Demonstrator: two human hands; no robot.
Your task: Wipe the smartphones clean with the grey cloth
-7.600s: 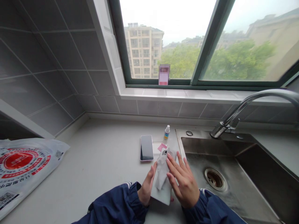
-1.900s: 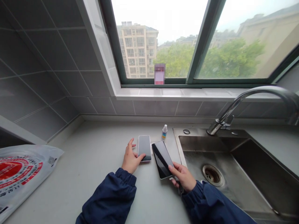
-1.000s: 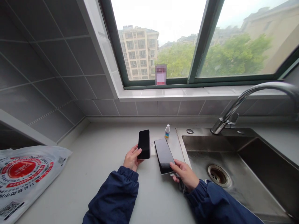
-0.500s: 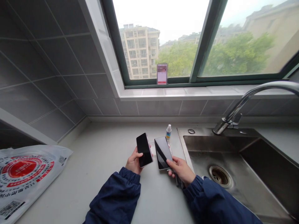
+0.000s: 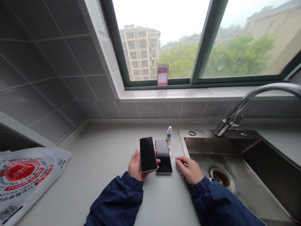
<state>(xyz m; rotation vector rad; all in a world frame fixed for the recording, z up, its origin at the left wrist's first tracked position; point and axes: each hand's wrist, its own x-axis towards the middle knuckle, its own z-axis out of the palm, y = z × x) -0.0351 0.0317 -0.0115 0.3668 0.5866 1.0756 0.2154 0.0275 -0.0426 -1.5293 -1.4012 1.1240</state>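
**Two phones at frame centre**

We see the left hand point(image 5: 135, 164) clasped around a dark-screened phone point(image 5: 148, 153), raised just below centre. A second phone point(image 5: 163, 156) lies flat on the counter point(image 5: 98, 169) just right of it. The right hand point(image 5: 191, 169) is closed on a white cloth point(image 5: 178, 164) beside the sink point(image 5: 235, 163). A small bottle point(image 5: 168, 134) stands behind.

The printed plastic bag point(image 5: 21, 175) runs off the left and bottom edges, and its lettering is too small to read. The tap point(image 5: 258, 100) arcs out past the right edge, so its spout is unseen, and the sink point(image 5: 258, 163) is cut at the right and bottom. Whatever white thing the right hand point(image 5: 191, 169) closes on is mostly covered by its fingers point(image 5: 182, 160). A blurred patch point(image 5: 162, 75) on the window frame cannot be made out. The small bottle point(image 5: 168, 134) has an unreadable label.
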